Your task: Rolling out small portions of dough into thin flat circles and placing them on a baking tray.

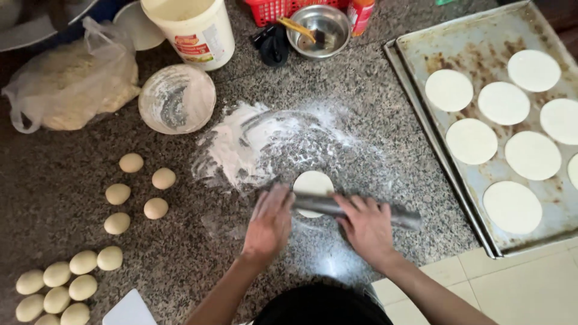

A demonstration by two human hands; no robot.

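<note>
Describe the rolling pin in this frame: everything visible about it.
The rolling pin is a slim, dark grey, smooth rod, apparently metal, without separate handles. It lies roughly level on the floured granite counter, across a pale dough disc. The left hand and right hand press flat on it, covering parts; its right end sticks out past the right hand.

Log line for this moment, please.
hands: left, right flat on rolling pin | pin: over dough round | surface: floured granite counter
</note>
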